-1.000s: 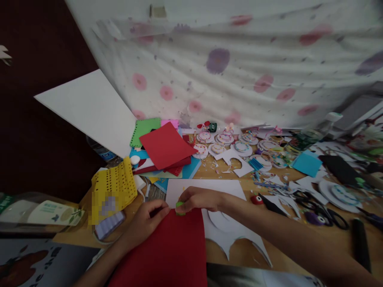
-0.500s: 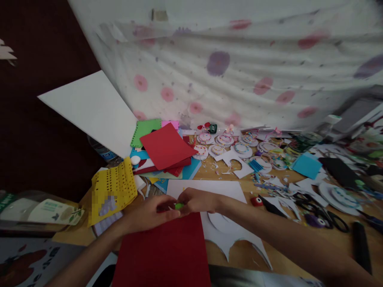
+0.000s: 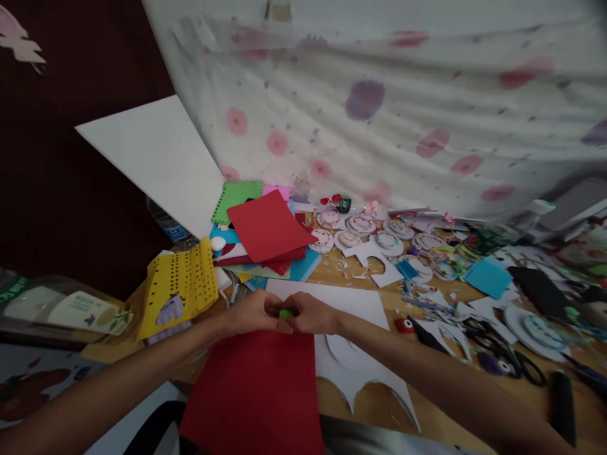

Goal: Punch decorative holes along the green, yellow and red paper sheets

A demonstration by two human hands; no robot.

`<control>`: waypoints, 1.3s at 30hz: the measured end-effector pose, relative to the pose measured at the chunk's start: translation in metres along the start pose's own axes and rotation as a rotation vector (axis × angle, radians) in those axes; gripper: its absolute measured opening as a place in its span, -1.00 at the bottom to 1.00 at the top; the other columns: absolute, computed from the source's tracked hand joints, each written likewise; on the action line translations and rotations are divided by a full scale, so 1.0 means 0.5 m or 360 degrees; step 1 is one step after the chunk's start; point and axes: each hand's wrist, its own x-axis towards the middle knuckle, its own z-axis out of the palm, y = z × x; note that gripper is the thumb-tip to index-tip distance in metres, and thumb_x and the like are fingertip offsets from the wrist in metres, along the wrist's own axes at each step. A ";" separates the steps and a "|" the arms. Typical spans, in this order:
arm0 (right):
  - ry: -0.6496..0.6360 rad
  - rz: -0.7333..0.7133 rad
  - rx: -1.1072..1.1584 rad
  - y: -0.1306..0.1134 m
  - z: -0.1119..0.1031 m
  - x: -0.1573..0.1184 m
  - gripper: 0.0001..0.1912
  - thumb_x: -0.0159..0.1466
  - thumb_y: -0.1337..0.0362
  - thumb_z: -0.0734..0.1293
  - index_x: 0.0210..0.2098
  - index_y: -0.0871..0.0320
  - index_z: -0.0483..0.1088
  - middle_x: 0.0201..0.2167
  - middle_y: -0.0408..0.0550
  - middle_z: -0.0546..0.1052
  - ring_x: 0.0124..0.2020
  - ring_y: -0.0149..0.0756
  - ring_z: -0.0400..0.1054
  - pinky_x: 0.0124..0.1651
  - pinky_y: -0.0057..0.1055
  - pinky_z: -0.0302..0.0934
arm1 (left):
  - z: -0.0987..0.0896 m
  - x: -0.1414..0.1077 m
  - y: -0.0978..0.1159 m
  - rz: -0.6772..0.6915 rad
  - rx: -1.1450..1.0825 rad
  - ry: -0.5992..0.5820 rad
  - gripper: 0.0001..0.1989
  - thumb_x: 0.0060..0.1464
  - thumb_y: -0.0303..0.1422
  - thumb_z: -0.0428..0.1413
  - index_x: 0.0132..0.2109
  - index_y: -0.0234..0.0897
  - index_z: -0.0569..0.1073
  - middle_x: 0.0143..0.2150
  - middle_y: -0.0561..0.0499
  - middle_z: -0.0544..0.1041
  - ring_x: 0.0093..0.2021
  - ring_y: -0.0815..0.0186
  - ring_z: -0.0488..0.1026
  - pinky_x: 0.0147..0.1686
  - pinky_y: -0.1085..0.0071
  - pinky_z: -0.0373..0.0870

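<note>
My left hand [image 3: 256, 312] and my right hand [image 3: 310, 313] meet above the top edge of a large red sheet [image 3: 258, 392]. Between their fingertips is a small green object [image 3: 285, 314], pinched from both sides and mostly covered by the fingers. The red sheet overlaps a white sheet [image 3: 341, 297]. Under my right forearm lies a round white piece [image 3: 344, 354], and a white sheet with scalloped cuts [image 3: 360, 379] reaches toward the front edge.
Red paper [image 3: 268, 224] tops a coloured stack at the back. A yellow perforated sheet [image 3: 180, 284] lies left. Decorated white discs [image 3: 386, 241], black scissors [image 3: 528, 368], a blue pad [image 3: 488, 277] and paper scraps spread across the right. A bottle [image 3: 61, 309] lies far left.
The view has shifted a little. Both hands remain together around the green object, with the fingers slightly rearranged. The red sheet appears moved slightly left.
</note>
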 end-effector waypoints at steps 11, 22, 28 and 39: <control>0.0048 0.0051 0.0038 0.015 0.036 0.010 -0.81 0.00 0.29 0.36 -0.60 0.20 0.25 -0.65 -0.24 0.19 -0.55 -0.47 0.05 -0.52 -0.47 -0.13 | 0.002 -0.004 -0.034 -0.0030 -0.0046 0.0007 -0.71 -0.22 -0.27 0.33 -0.34 -0.36 0.54 -0.38 0.00 0.57 -0.35 0.27 0.47 -0.34 0.41 0.32; -0.0024 -0.0076 0.0261 -0.025 0.007 -0.021 -0.78 0.14 0.16 0.33 -0.40 0.21 0.34 -0.54 -0.22 0.24 -0.49 -0.45 0.08 -0.44 -0.48 -0.03 | -0.051 -0.047 -0.014 0.0023 0.0495 0.0114 -0.42 -0.26 -0.15 0.34 -0.04 -0.28 0.52 -0.12 -0.12 0.58 -0.09 0.05 0.50 -0.18 0.32 0.38; 0.0057 0.0007 0.1161 -0.060 0.021 -0.059 -0.70 0.10 0.10 0.45 -0.29 0.18 0.43 -0.33 -0.12 0.43 -0.28 -0.39 0.30 -0.15 -0.43 0.15 | -0.056 -0.119 -0.007 0.0090 0.0256 -0.0048 -0.75 -0.06 -0.25 0.19 -0.23 -0.29 0.58 -0.30 -0.03 0.62 -0.26 0.18 0.52 -0.37 0.44 0.33; 0.0567 -0.0058 0.1966 -0.118 0.046 -0.175 -0.72 0.22 0.21 0.35 -0.12 0.23 0.48 -0.24 0.00 0.46 -0.27 -0.35 0.37 -0.09 -0.39 0.25 | -0.058 -0.178 0.044 0.0216 0.0144 -0.0098 -0.83 0.06 -0.28 0.11 -0.35 -0.27 0.52 -0.38 0.08 0.56 -0.33 0.34 0.45 -0.39 0.52 0.28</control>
